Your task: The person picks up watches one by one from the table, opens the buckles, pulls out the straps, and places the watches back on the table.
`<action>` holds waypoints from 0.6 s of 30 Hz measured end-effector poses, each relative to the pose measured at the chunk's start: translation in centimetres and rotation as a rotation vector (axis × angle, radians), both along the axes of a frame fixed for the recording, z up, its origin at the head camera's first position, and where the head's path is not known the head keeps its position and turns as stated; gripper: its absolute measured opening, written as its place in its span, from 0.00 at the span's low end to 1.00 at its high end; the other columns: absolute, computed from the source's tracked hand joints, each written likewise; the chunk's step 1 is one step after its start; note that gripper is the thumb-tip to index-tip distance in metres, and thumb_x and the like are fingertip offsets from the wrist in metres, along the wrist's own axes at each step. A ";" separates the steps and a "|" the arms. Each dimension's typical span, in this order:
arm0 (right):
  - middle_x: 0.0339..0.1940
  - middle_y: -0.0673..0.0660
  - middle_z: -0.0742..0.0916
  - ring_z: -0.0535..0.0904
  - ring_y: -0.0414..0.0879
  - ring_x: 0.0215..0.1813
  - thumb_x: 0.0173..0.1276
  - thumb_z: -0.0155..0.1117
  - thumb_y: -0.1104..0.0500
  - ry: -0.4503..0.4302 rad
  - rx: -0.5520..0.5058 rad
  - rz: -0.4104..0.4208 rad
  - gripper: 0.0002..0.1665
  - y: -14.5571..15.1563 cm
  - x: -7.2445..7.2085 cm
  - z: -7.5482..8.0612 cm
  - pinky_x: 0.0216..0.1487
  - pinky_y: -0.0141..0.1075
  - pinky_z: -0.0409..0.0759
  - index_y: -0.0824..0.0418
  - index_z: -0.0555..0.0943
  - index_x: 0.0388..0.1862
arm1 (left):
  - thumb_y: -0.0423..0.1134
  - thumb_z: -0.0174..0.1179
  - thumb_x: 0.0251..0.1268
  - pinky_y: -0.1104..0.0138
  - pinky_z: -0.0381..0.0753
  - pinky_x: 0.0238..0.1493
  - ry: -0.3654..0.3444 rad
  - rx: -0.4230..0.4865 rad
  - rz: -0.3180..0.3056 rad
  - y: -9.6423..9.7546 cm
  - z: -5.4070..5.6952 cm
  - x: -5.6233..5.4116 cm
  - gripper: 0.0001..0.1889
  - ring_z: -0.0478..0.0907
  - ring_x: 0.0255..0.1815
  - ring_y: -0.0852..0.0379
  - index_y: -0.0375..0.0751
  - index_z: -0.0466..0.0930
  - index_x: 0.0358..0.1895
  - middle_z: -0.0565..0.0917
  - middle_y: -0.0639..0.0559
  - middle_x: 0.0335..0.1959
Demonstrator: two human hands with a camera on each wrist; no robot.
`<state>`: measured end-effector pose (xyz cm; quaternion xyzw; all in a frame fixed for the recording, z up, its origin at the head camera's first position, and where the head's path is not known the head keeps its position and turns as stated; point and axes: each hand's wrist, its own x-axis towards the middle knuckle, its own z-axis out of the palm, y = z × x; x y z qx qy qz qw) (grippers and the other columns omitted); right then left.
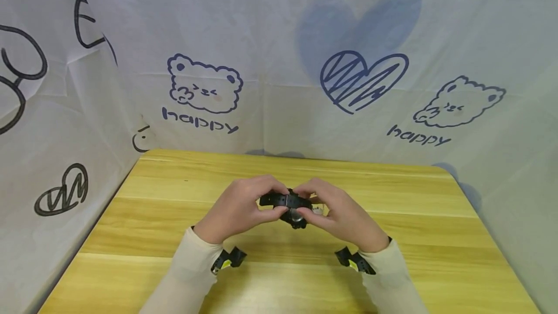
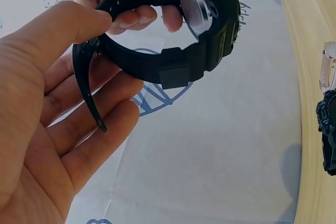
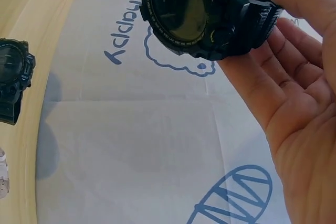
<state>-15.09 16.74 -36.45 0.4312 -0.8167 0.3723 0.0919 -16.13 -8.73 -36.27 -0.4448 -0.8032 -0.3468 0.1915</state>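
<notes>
A black wristwatch (image 1: 285, 201) with a chunky case is up between both hands over the table. In the left wrist view, its strap (image 2: 142, 66) curves into a loop, and a strap end hangs down past the left palm. My left hand (image 1: 241, 210) pinches the strap where its two ends meet, thumb on top. From the other side, my right hand (image 1: 342, 214) grips the strap between thumb and fingers. The round dial (image 3: 177, 8) faces the right wrist camera; the metal back (image 2: 195, 9) shows in the left wrist view.
Another black watch (image 3: 11, 77) and a pale watch (image 2: 329, 66) lie on the wooden table (image 1: 279, 275). White cloth (image 1: 270, 38) with blue drawings hangs behind the table. Black straps (image 1: 355, 261) circle both wrists.
</notes>
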 end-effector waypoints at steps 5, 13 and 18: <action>0.49 0.49 0.85 0.82 0.40 0.49 0.72 0.69 0.64 0.083 0.015 0.004 0.17 -0.1 -0.1 0.1 0.47 0.37 0.85 0.54 0.81 0.58 | 0.39 0.77 0.60 0.72 0.85 0.40 0.057 -0.012 0.021 0.2 -0.1 0.0 0.14 0.85 0.37 0.64 0.44 0.85 0.47 0.88 0.56 0.40; 0.47 0.46 0.86 0.82 0.38 0.47 0.70 0.73 0.57 0.099 0.055 -0.105 0.15 -0.3 -0.1 0.0 0.42 0.34 0.83 0.54 0.85 0.54 | 0.44 0.76 0.62 0.70 0.85 0.38 0.116 -0.062 0.092 0.9 -0.1 0.3 0.14 0.86 0.36 0.63 0.44 0.86 0.47 0.89 0.56 0.40; 0.45 0.46 0.86 0.82 0.37 0.43 0.69 0.73 0.59 0.085 0.051 -0.090 0.13 -0.2 0.0 -0.1 0.37 0.31 0.82 0.55 0.86 0.52 | 0.44 0.76 0.61 0.72 0.85 0.37 0.105 -0.078 0.087 0.8 -0.3 0.1 0.14 0.84 0.35 0.65 0.46 0.86 0.46 0.89 0.57 0.39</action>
